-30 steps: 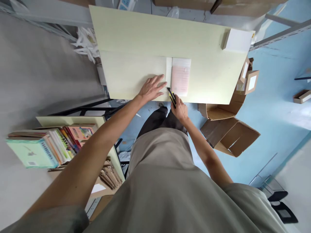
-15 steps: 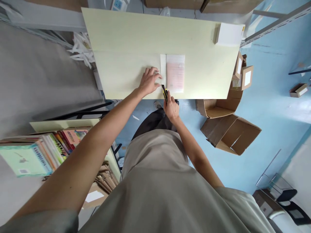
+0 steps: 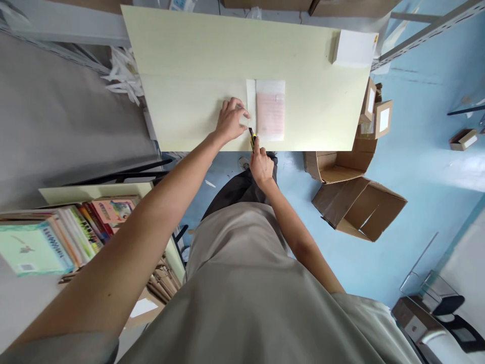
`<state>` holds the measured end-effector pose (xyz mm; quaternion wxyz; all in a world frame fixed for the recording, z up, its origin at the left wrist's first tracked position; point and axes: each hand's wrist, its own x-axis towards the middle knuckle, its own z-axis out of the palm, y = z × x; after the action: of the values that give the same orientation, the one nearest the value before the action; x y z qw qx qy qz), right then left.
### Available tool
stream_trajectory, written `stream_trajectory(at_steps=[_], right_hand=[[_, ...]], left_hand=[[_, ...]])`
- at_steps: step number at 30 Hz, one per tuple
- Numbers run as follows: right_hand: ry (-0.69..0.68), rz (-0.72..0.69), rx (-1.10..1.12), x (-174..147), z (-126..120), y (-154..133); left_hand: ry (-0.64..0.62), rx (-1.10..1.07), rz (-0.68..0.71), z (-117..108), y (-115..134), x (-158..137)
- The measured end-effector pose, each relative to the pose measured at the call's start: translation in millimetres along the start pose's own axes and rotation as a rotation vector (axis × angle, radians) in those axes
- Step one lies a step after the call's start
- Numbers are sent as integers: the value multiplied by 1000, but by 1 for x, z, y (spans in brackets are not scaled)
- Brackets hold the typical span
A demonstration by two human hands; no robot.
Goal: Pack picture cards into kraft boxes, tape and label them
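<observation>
My right hand [image 3: 261, 166] is closed around a black and yellow utility knife [image 3: 252, 140], its index finger laid along the handle. The knife's tip points away from me, at the lower end of a narrow white strip [image 3: 251, 101]. My left hand [image 3: 229, 122] rests on the table just left of that strip, fingers curved and apart, thumb near the knife tip. Beside the strip on the right lies a flat, pinkish printed packet in a translucent white sleeve [image 3: 270, 87]. Whether the left fingertips touch the strip I cannot tell.
A pale yellow-green tabletop [image 3: 197, 50] carries a white box [image 3: 353, 48] at its far right corner. Open cardboard boxes [image 3: 359, 207] stand on the blue floor to the right. Books [image 3: 76, 227] fill a shelf at the lower left. White plastic scraps [image 3: 123, 76] hang beyond the left edge.
The view has shifted slightly, so the table sits a little higher and further left. The knife tip has come a little closer to my left thumb; both hands keep nearly the same pose.
</observation>
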<state>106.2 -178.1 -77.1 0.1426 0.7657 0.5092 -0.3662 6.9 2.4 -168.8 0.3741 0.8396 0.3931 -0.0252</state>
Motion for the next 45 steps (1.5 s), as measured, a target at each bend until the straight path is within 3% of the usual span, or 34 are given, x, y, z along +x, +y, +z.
stream_trajectory(at_steps=[9,21,27,31,35,39,42,45], right_hand=[[-24,-10,-24,-13,-2,-12],[-33,-19,-75,-32,7,-1],[-112,-42,-58,-52,-7,1],[-143,-53,-46,-68,-22,12],[-52,-15,-15,-77,-47,40],[158,-5,76,-67,-96,72],[336,-48,191,-43,-143,87],[496,-124,308,-8,-197,88]], left_hand=[[20,28,-10,3,2,5],[-58,12,-85,0,19,-2],[-76,91,-111,0,20,-2],[-8,45,-141,7,16,-4],[62,-122,-197,18,21,-9],[98,-230,-190,15,50,-10],[209,-246,-132,-9,85,0],[406,-265,-22,-55,120,20]])
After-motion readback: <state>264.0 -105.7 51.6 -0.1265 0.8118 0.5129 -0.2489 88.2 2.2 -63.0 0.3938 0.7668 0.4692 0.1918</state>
